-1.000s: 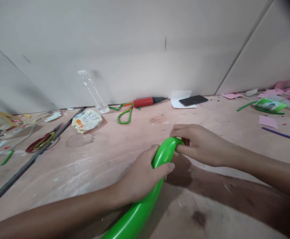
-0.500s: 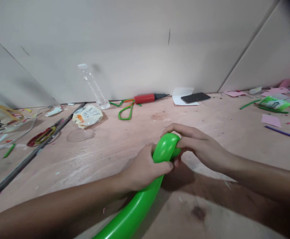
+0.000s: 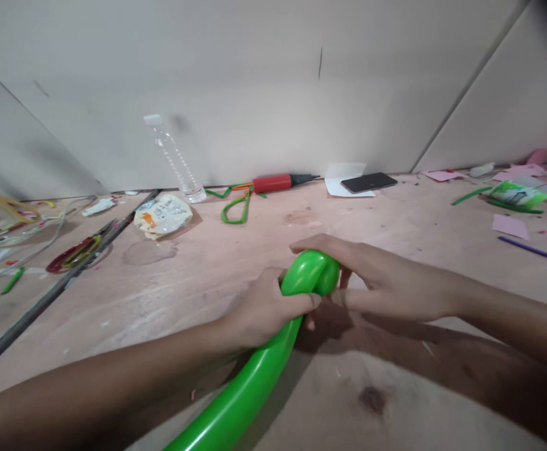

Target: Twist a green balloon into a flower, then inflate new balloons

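Observation:
A long green modelling balloon (image 3: 249, 391) runs up from the bottom edge to the middle of the head view, where its far end is bent over into a fold. My left hand (image 3: 264, 310) is wrapped round it just below the fold, with the thumb lying across the front. My right hand (image 3: 371, 275) curls over the folded end from the right, its fingers on top and its thumb near the lower side. Some fingertips of both hands are hidden behind the balloon.
Along the wall lie a red balloon pump (image 3: 273, 183), a clear plastic bottle (image 3: 179, 163), a crumpled wrapper (image 3: 163, 216) and a phone (image 3: 369, 182). Scissors (image 3: 78, 250) lie at left across a dark seam. Pink paper scraps (image 3: 510, 226) and a purple stick (image 3: 531, 248) are at right.
My right hand has turned over the balloon's folded end, its thumb now lower and apart from the fingers. The fold has rotated to show more of its rounded tip. My left hand keeps its grip.

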Available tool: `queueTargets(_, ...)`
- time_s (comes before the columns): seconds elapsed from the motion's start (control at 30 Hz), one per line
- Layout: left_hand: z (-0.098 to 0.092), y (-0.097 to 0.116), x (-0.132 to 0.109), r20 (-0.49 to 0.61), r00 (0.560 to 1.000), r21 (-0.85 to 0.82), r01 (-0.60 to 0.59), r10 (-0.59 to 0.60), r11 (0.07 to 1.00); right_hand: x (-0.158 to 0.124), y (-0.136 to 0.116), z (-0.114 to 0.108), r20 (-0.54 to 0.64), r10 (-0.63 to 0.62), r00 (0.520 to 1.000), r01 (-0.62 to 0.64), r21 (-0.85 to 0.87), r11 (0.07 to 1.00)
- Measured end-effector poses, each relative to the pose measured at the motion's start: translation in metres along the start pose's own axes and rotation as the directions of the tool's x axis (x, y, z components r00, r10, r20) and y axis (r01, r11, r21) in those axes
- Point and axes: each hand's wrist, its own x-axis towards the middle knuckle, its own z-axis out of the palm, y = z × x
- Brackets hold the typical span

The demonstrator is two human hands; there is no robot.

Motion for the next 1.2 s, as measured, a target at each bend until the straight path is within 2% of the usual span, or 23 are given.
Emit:
queueTargets(0.07,-0.003,0.001,0.001,0.018,1.0,-0.017,-0.001,0.001,1.0,0.0,0.001,-0.003,0.049,-0.131,0.99,0.139,-0.247,0.959)
queueTargets(0.1,-0.003,0.001,0.001,0.041,0.999,-0.042,0.002,0.0,0.999,0.0,0.001,-0.003,0.066,-0.207,0.976,0.216,-0.363,0.906)
queueTargets(0.2,-0.002,0.005,-0.004,0.198,0.98,-0.144,0.057,-0.027,0.988,0.0,0.002,-0.001,0.111,-0.424,0.899,0.396,-0.623,0.675)
queueTargets(0.3,0.001,0.01,-0.01,0.376,0.921,-0.15,0.172,-0.105,0.974,-0.003,0.001,-0.001,0.133,-0.562,0.816,0.457,-0.744,0.487)
queueTargets(0.4,0.001,0.013,-0.011,0.419,0.889,-0.101,0.25,-0.187,0.963,-0.006,-0.002,-0.002,0.122,-0.596,0.794,0.434,-0.8,0.415)
queueTargets(0.5,-0.003,0.015,-0.008,0.41,0.887,-0.052,0.255,-0.212,0.965,-0.007,-0.002,-0.003,0.119,-0.566,0.816,0.411,-0.808,0.423)
queueTargets(0.7,-0.01,0.016,-0.003,0.38,0.878,0.035,0.3,-0.29,0.953,-0.008,0.006,-0.001,0.136,-0.444,0.886,0.379,-0.765,0.52)
queueTargets(0.87,-0.003,0.011,-0.008,0.275,0.948,-0.066,0.186,-0.161,0.98,-0.008,0.004,0.001,0.074,-0.437,0.896,0.351,-0.721,0.597)
queueTargets(1.0,0.003,0.011,-0.011,0.242,0.957,-0.044,0.173,-0.158,0.984,-0.007,-0.004,0.002,0.117,-0.473,0.873,0.416,-0.685,0.598)
queueTargets(1.13,0.002,0.018,-0.011,0.323,0.931,0.114,0.139,-0.169,0.984,-0.007,-0.008,0.003,0.153,-0.453,0.878,0.42,-0.697,0.581)
queueTargets(1.2,0.001,0.023,-0.013,0.289,0.943,0.264,0.087,-0.165,0.961,-0.007,-0.008,0.005,0.14,-0.409,0.902,0.388,-0.678,0.624)
